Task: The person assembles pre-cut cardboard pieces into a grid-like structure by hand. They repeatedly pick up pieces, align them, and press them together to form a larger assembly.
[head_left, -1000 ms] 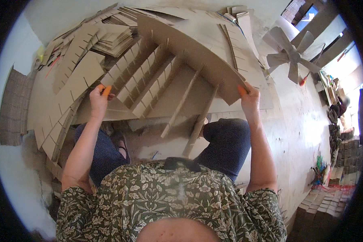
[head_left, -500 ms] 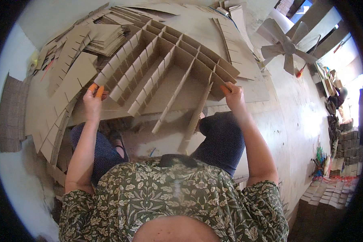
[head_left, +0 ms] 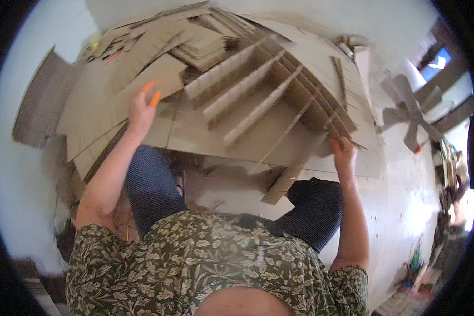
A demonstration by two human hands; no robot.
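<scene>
A cardboard divider grid (head_left: 268, 89) of interlocked slotted strips lies at the middle of the work surface, its long strips pointing toward me, somewhat blurred. My right hand (head_left: 345, 154) grips its near right corner, fingers closed on the cardboard. My left hand (head_left: 141, 113), with orange covers on its thumb and a finger, is off the grid and holds nothing. Its fingers are apart over loose cardboard sheets (head_left: 160, 73). A slotted cardboard strip (head_left: 283, 184) slants below the table edge beside my right knee.
Stacked cardboard pieces (head_left: 203, 50) lie at the back left. More slotted strips (head_left: 347, 79) rest beyond the grid on the right. A fan (head_left: 413, 113) stands at far right, with coloured strands (head_left: 417, 258) below it. A brown ribbed piece (head_left: 45, 102) is at far left.
My left hand has let go of the grid's left side and moved away to the left. The view has shifted. My right hand still grips the right corner.
</scene>
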